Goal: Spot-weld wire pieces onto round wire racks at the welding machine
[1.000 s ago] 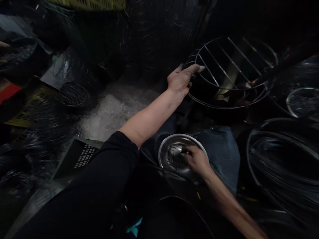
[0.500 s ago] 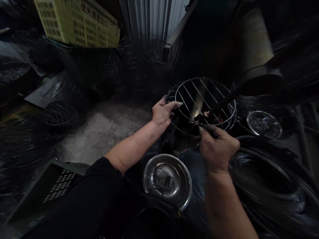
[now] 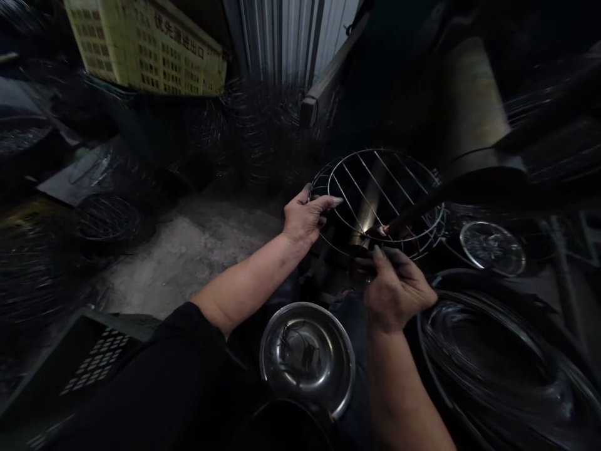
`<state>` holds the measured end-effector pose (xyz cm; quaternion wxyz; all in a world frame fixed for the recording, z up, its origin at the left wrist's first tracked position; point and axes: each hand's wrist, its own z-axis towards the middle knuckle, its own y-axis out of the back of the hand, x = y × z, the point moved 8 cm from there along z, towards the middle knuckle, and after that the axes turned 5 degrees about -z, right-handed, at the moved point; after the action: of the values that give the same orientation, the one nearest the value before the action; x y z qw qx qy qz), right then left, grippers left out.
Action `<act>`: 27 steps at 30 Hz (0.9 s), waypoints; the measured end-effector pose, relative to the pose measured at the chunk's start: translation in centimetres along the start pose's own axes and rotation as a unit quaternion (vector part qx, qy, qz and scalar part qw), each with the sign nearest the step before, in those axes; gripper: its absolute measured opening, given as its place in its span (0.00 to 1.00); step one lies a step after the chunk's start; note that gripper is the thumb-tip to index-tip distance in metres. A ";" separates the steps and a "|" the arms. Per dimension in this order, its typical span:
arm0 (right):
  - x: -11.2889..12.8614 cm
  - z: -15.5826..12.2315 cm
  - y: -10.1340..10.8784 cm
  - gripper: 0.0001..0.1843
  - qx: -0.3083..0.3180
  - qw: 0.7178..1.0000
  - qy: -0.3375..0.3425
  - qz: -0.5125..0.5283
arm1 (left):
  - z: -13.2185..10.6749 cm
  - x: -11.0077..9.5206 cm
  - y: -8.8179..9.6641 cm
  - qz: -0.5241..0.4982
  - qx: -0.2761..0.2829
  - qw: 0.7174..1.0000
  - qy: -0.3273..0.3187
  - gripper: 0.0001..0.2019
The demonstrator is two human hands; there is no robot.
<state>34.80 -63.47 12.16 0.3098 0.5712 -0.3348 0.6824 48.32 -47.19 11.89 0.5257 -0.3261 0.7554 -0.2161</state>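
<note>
My left hand (image 3: 303,216) grips the left rim of a round wire rack (image 3: 361,181), its thumb over the top ring. The rack has two rings and parallel bars, tilted in front of a machine. My right hand (image 3: 397,285) is just below the rack's near rim, fingers curled together; whether something small is between them does not show. A dark rod (image 3: 413,210) with a coppery tip (image 3: 384,230) reaches over the rack. Below, a brass-coloured cylinder (image 3: 369,210) shows through the bars. A steel bowl (image 3: 307,360) with short dark wire pieces sits at my lap.
A yellow crate (image 3: 183,56) stands at the back left, with a green crate (image 3: 94,369) at lower left. To the right are a large tub of coiled wire (image 3: 488,338) and a round wire piece (image 3: 493,247). A thick cylinder (image 3: 476,94) of the machine hangs upper right.
My right hand has moved down and slightly left, away from the rack's near rim. The left hand keeps its grip. The view has shifted a little.
</note>
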 end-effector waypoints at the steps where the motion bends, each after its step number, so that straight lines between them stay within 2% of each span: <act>1: 0.0 0.1 0.0 0.12 -0.003 1.000 0.000 0.003 | 0.1 0.0 0.0 -0.003 -0.003 1.000 0.001 0.46; 6: 0.2 0.3 -0.3 0.11 -0.004 1.000 -0.001 0.024 | 0.2 0.2 0.0 -0.009 -0.010 1.000 0.004 0.49; 16: 0.7 1.2 -1.0 0.08 0.008 1.000 0.010 0.017 | 0.6 0.5 -0.5 0.000 -0.004 1.000 0.004 0.48; 21: 0.5 1.6 -0.8 0.08 0.026 0.999 -0.006 0.019 | 1.0 0.7 -0.3 0.011 -0.027 1.000 0.006 0.48; 24: 0.0 1.2 -0.2 0.11 0.058 0.998 -0.019 -0.028 | 1.0 0.9 0.0 0.016 -0.047 0.999 0.013 0.48; 27: 0.1 0.8 0.7 0.13 0.048 0.995 0.015 -0.089 | 1.0 1.1 0.1 0.018 -0.060 0.998 0.018 0.48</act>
<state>34.72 -64.52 12.33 0.3461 0.6029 -0.2446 0.6759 48.95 -47.90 10.78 0.4957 -0.3395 0.7818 -0.1668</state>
